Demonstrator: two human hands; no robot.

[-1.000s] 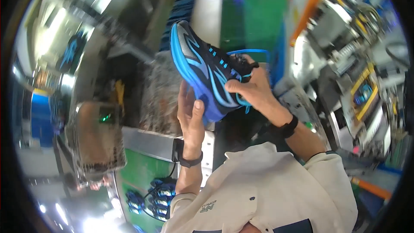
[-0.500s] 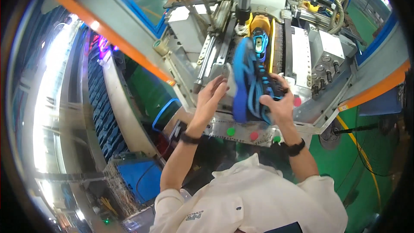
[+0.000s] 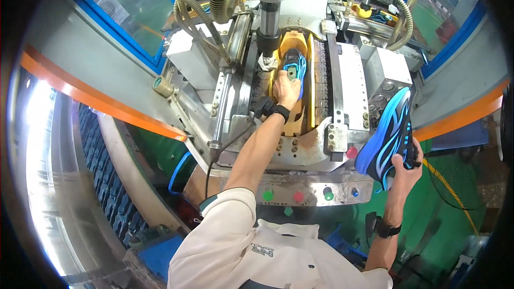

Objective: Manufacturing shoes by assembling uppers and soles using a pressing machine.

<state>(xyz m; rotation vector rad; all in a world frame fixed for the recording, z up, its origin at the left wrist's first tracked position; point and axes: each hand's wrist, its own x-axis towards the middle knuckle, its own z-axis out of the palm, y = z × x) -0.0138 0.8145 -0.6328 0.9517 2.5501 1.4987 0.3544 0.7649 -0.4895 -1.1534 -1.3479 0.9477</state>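
A blue and black sneaker (image 3: 386,134) is held up off the machine's right front corner, its blue sole turned to the left. My right hand (image 3: 405,168) is closed on it, the thumb across the near end of the shoe. Deep in the machine, a second blue and black sneaker (image 3: 293,56) lies in a yellow-lined cradle (image 3: 294,38). My left hand (image 3: 287,90) reaches in and grips this shoe at its near end, around the opening. The fingertips are partly hidden there.
A dark vertical cylinder (image 3: 269,27) hangs just left of the cradle. Metal rods and clamp blocks (image 3: 353,85) flank both sides. Coloured push buttons (image 3: 299,197) line the front panel. Orange-edged posts (image 3: 101,96) stand to either side. A cable runs beside my left forearm.
My right hand has carried its sneaker away from the machine's middle to the right. My left hand, open before, has moved forward into the cradle and closed on the other shoe. The view has shifted.
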